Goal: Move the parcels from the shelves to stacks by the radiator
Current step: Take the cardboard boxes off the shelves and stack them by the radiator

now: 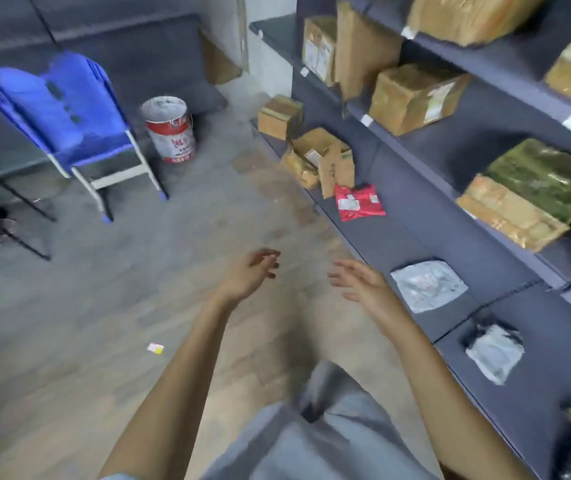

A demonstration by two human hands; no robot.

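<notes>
1. Both hands are empty and held out over the floor just beside the bottom shelf (pixel 415 237); the left hand (pixel 253 271) has its fingers loosely curled and apart, the right hand (pixel 363 282) has its fingers spread and open, touching nothing
2. The parcels are all on the shelves to the right: nearest the right hand lies a grey bag (pixel 428 285), further on a red bag (pixel 358 202), and nearer the body a black-and-grey bag (pixel 493 351)
3. Beyond the red bag stands a cluster of small boxes (pixel 318 161), some leaning against each other; bigger boxes sit on the upper shelves, among them a brown box (pixel 412 97) and a green-topped box (pixel 530 195)
4. The bags look soft, thin and light, with slick plastic skin; I judge a pinch at an edge or a flat palm slid under would serve, and one hand is enough
5. The boxes look stiff and probably heavier; the big ones likely want two hands on opposite sides or under the bottom corners
6. Tape on the boxes shines and may be slippery
7. No radiator shows in view, so the stacking place cannot be told
</notes>
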